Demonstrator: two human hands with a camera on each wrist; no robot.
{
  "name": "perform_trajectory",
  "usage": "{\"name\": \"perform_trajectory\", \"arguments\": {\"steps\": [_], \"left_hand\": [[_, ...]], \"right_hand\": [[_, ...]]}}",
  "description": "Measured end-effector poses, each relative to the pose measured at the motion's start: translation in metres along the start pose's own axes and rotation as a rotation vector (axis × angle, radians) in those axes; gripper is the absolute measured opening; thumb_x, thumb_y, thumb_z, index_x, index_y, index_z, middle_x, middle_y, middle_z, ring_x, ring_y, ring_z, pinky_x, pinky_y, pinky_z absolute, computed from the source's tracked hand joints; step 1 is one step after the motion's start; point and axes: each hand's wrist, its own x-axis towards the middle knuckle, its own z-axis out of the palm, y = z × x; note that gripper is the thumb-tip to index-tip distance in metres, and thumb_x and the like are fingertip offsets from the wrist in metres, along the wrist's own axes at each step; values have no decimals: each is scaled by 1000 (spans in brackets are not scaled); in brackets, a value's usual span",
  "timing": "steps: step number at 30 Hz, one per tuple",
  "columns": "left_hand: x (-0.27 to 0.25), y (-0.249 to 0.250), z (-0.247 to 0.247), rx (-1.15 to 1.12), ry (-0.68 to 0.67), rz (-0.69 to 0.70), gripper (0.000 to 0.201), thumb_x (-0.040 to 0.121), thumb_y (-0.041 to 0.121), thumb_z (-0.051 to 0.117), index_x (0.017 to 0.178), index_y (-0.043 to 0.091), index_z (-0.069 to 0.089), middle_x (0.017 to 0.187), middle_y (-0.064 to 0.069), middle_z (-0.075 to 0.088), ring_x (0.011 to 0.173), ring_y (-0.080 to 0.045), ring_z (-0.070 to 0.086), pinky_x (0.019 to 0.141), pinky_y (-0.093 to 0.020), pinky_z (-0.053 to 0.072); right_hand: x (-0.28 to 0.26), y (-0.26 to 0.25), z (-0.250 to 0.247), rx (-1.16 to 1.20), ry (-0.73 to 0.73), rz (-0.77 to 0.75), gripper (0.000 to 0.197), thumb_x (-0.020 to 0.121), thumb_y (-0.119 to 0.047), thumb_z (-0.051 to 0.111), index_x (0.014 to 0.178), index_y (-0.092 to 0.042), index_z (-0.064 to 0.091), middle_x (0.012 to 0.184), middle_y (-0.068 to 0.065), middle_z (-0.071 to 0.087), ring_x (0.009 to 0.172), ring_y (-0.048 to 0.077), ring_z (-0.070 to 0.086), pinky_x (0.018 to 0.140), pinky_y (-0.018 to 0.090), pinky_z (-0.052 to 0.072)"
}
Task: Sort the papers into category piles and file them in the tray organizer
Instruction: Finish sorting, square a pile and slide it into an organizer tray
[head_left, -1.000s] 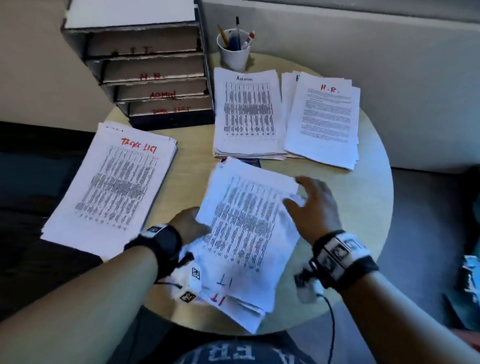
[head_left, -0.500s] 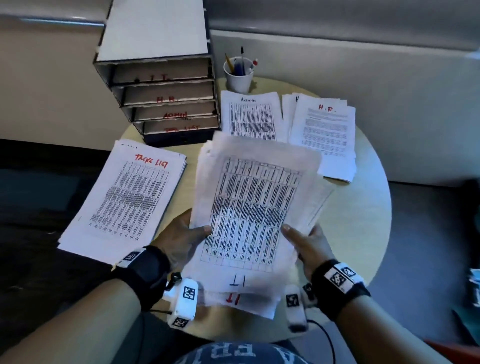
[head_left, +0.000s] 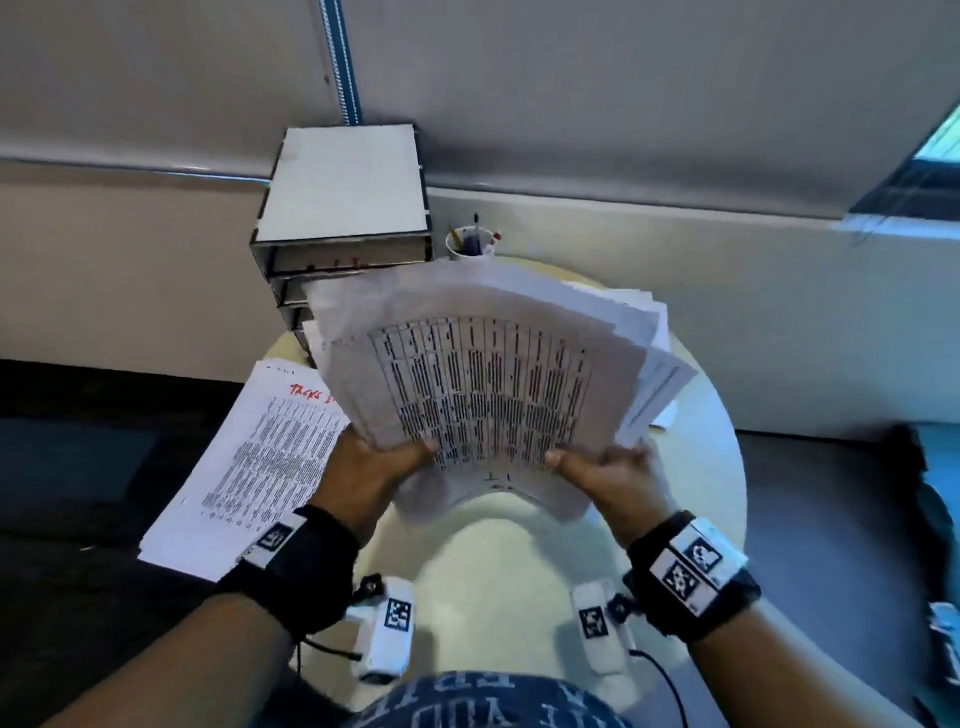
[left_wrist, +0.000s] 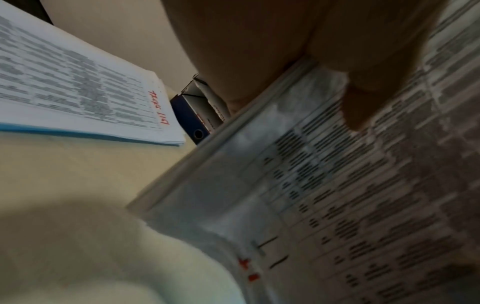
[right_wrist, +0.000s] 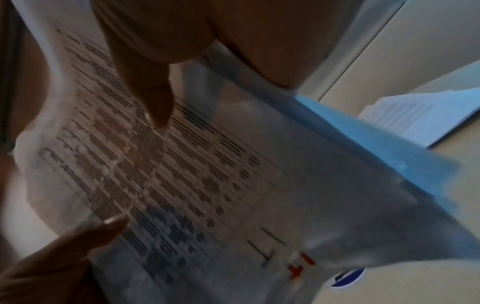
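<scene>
Fingers of both hands pinch the near edge of the paper stack (head_left: 483, 395): each thumb lies on the top sheet, the other fingers are hidden beneath. The left hand (head_left: 371, 467) grips the near-left corner and the right hand (head_left: 613, 475) the near-right corner. In the left wrist view the thumb (left_wrist: 363, 98) presses on the printed table; in the right wrist view the thumb (right_wrist: 153, 92) does the same.

The stack is held off the round table (head_left: 691, 499), fanned and bowed, with its long axis running from the hands away toward the far side. The handwritten "IT" mark sits at the near edge, between the two hands.

The tray organizer (head_left: 343, 208) stands at the far-left of the table, directly beyond the stack's far-left corner, which overlaps the slot openings in the head view. The left hand is on the organizer's side. Judged from this, the stack should be squared up, then fed far edge first.

A second pile, marked in red (head_left: 260, 457), lies flat to the left.
</scene>
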Motion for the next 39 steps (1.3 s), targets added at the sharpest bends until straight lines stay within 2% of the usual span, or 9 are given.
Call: {"name": "perform_trajectory", "arguments": {"steps": [2, 5, 11, 15, 22, 27, 33, 36, 39], "left_hand": [[2, 5, -3, 8, -33, 24, 34, 68, 8, 85, 100, 8, 74, 97, 2, 77, 93, -14, 74, 79, -23, 57], [12, 1, -5, -17, -70, 15, 52, 64, 16, 88, 110, 0, 70, 104, -13, 75, 98, -28, 72, 86, -41, 58], [18, -8, 8, 69, -170, -8, 37, 79, 7, 77, 115, 15, 71, 108, -8, 75, 100, -27, 71, 91, -51, 56], [23, -1, 16, 8, -121, -23, 33, 81, 1, 75, 113, 9, 69, 101, -7, 76, 93, -23, 73, 85, -42, 59], [22, -34, -12, 64, -142, -198, 36, 81, -8, 67, 111, 10, 66, 98, -5, 76, 95, -25, 72, 82, -43, 60], [15, -45, -9, 153, -142, -220, 16, 89, 7, 67, 93, 23, 69, 89, 2, 76, 87, -15, 70, 64, -18, 55], [22, -7, -11, -45, -88, -165, 21, 93, 2, 60, 112, 8, 67, 101, -5, 76, 95, -22, 73, 81, -33, 58], [24, 1, -9, -369, 77, -354, 20, 84, 6, 69, 104, 2, 68, 100, -9, 75, 89, -20, 73, 86, -38, 58], [20, -2, 0, -616, 131, -544, 44, 75, 15, 75, 114, -2, 68, 126, -20, 65, 117, -34, 61, 108, -52, 41]], "right_hand": [[0, -4, 1, 30, -31, -22, 33, 73, 12, 73, 96, -11, 69, 84, -3, 77, 81, 15, 74, 73, 26, 57], [1, 0, 3, 73, -2, -3, 34, 71, 12, 75, 102, 4, 66, 86, 6, 76, 79, 20, 73, 71, 28, 56], [-2, 17, 13, 104, 120, 90, 31, 68, 9, 78, 97, -3, 72, 94, 18, 75, 87, 36, 72, 85, 53, 56], [-4, 9, 19, 177, 213, 62, 33, 69, 10, 77, 100, 3, 68, 94, 20, 74, 89, 41, 71, 81, 50, 58], [-16, 31, 20, 79, 218, 110, 39, 70, 19, 71, 102, -4, 68, 91, 8, 76, 83, 23, 72, 73, 33, 58], [-23, 52, 28, -19, 230, 210, 26, 76, 16, 68, 88, -8, 71, 85, 3, 77, 81, 23, 72, 73, 36, 59], [-11, 19, -10, -40, 39, 180, 18, 80, 5, 71, 95, -3, 69, 91, 11, 76, 83, 27, 71, 69, 33, 59], [-17, 21, -41, 47, -46, 224, 44, 56, -21, 91, 91, -3, 72, 87, 25, 71, 77, 39, 68, 71, 47, 59], [-24, 19, -52, 435, -101, 255, 69, 35, -20, 100, 90, 7, 69, 82, 30, 65, 68, 37, 67, 68, 48, 58]]}}
